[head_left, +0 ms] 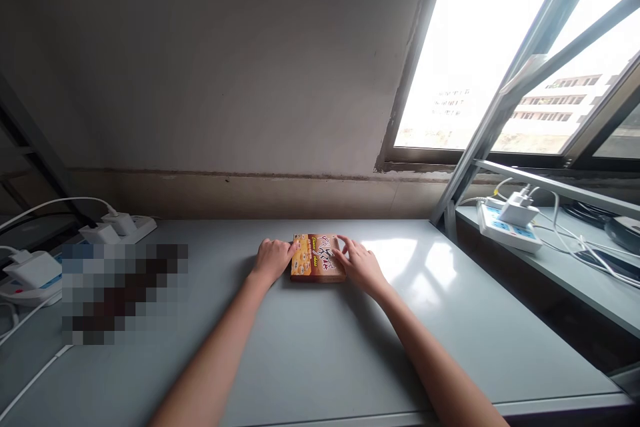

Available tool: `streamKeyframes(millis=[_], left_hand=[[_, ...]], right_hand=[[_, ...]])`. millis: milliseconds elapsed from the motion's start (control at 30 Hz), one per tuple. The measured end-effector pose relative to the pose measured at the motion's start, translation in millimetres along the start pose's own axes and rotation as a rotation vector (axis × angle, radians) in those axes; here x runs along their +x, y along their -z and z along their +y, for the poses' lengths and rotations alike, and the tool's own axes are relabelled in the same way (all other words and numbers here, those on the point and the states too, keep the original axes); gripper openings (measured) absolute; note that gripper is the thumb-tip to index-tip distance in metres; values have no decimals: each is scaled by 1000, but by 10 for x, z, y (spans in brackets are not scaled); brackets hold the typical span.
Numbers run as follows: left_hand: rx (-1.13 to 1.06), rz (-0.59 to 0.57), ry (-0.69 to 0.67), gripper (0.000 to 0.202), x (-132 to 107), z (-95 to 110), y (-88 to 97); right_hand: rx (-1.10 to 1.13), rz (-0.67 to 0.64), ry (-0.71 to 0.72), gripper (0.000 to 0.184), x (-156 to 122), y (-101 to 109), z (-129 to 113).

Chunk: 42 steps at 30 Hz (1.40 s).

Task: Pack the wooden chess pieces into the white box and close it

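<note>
A flat brown and yellow snack box [316,265] with large printed characters and pictures of round snacks lies on the grey desk. My left hand [274,260] grips its left edge, the thumb on the near top and the other fingers curled down the side, partly hidden. At the opposite edge, my right hand [363,265] holds the box with thumb and forefinger over the top face. Its remaining fingers bend beside the right end.
White power strips with plugged-in chargers [119,223] and cables stand at the left. Another power strip [507,223] sits on a surface at the right, past a metal frame [463,177]. A blurred-out patch [123,293] covers part of the left desk. A wall and window lie behind.
</note>
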<state>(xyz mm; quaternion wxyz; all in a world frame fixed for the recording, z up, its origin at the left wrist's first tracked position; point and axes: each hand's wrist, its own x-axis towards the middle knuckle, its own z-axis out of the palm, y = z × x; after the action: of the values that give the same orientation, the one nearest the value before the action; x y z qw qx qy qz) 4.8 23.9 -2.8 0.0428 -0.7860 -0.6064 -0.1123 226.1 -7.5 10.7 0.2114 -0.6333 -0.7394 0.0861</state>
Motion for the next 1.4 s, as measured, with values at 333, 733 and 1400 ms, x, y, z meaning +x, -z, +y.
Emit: streamKeyframes(millis=[333,733,1400], left_hand=[[-430,36,33,60,48,-76,-210],[-1554,516,-110,54,-67,427,396],[-146,429,38,45,-19,3,58]], right_hand=[[311,-145,-19,60,70,-238,46],[475,378,450,61,-105,135,-281],[657,249,-42,67,226,-348,149]])
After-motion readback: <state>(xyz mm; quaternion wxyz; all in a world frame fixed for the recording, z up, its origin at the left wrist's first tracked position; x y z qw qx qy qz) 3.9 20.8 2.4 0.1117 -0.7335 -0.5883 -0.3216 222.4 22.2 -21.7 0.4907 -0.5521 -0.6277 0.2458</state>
